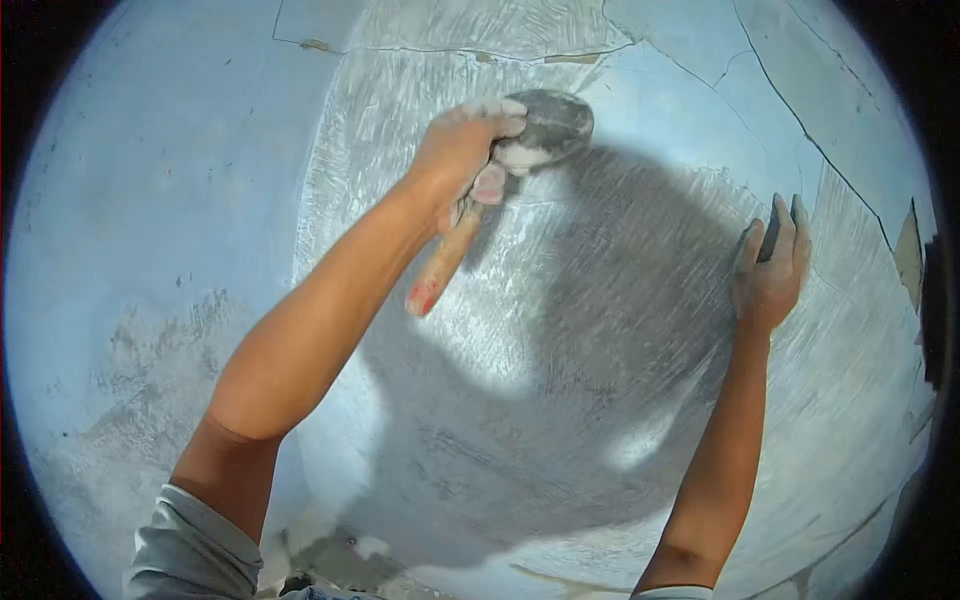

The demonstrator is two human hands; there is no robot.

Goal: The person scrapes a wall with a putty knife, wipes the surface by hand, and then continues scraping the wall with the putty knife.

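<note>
My left hand (pixel 470 145) is closed near the upper end of a wooden-handled tool (pixel 440 268), in front of the wall. Its pale handle slants down to the left, with red marks at the butt. A dark, rounded head (pixel 556 118) smeared with white shows past my fingers; how it joins the handle is hidden by them. Over to the right, my right hand (pixel 775 268) rests against the wall with its fingers stretched upward and dust on them. Around both hands the wall surface (pixel 620 290) is grey and covered in short scratch marks.
Smooth pale-blue paint (pixel 200 130) covers the wall at left, with a rough worn patch (pixel 160 370) lower down. Long cracks (pixel 800 125) run across the upper right, and a chipped spot (pixel 908 250) lies at the right edge. Rubble (pixel 345 560) shows at the bottom.
</note>
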